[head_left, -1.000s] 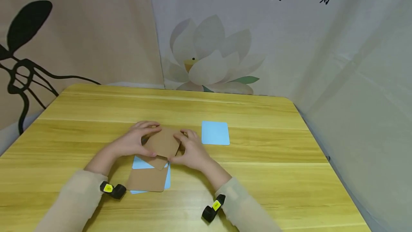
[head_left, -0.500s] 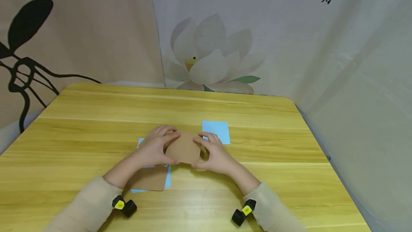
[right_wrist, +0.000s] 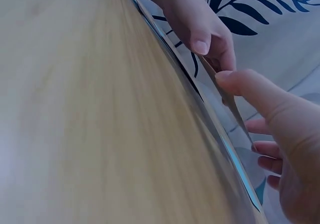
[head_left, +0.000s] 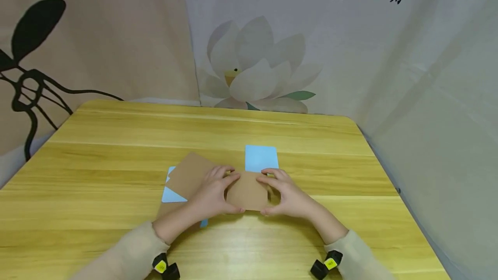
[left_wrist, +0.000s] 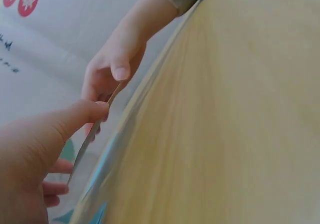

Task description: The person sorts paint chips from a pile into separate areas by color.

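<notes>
A brown square card (head_left: 247,191) is held between both hands. My left hand (head_left: 215,192) pinches its left side, thumb at the near edge and fingers at the far edge. On the opposite side my right hand (head_left: 288,194) grips the card in the same way. Both wrist views show the card (left_wrist: 88,139) tilted, nearly edge-on and raised off the table. Left of it lies a loose pile, with a brown card (head_left: 189,172) over a blue card (head_left: 171,196) and another brown card (head_left: 166,208), partly covered by my left hand and forearm.
Just behind the held card a light blue square card (head_left: 261,157) lies on the wooden table (head_left: 330,163), its near edge partly covered. Printed curtains (head_left: 256,64) hang behind the table. Each sleeve carries a small black wrist camera (head_left: 327,265).
Both hands have carried the brown card to the right and slightly nearer, away from the pile. It now stands in front of the separate blue card, which has stayed put.
</notes>
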The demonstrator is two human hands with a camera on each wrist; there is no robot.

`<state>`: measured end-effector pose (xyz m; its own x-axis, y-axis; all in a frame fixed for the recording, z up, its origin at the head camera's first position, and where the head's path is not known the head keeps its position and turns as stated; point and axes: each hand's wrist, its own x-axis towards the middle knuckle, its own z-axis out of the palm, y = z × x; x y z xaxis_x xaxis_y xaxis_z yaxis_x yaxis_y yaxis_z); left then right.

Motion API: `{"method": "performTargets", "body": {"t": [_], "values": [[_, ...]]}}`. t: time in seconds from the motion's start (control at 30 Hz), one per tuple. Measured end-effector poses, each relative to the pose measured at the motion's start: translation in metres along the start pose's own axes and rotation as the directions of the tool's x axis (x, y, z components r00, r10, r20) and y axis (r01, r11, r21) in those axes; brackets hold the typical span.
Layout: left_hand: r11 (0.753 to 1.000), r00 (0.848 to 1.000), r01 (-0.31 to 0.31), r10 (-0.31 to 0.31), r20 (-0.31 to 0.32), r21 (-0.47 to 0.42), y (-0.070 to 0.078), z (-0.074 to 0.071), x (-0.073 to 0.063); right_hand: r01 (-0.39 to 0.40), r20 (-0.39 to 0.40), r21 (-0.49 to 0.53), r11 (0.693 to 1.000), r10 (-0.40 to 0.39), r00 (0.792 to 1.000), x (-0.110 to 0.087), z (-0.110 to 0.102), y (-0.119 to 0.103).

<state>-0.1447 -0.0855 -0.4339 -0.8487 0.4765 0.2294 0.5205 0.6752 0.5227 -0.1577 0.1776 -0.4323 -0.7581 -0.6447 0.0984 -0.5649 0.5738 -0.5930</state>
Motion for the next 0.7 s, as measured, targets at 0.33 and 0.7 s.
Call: {"method": "performTargets", "body": {"t": [0.33,0.7], "values": [[0.999,0.997,0.042,-0.043,0.072,0.014,0.021,0.021,0.007,0.012,0.046,-0.025,1.0,-0.011,0.999,-0.021,-0.01,0.012],[0.997,0.996,0.053,-0.056,0.064,0.052,0.034,0.037,0.013,0.003,0.085,-0.03,1.0,-0.001,0.996,-0.029,-0.018,0.021]]}}
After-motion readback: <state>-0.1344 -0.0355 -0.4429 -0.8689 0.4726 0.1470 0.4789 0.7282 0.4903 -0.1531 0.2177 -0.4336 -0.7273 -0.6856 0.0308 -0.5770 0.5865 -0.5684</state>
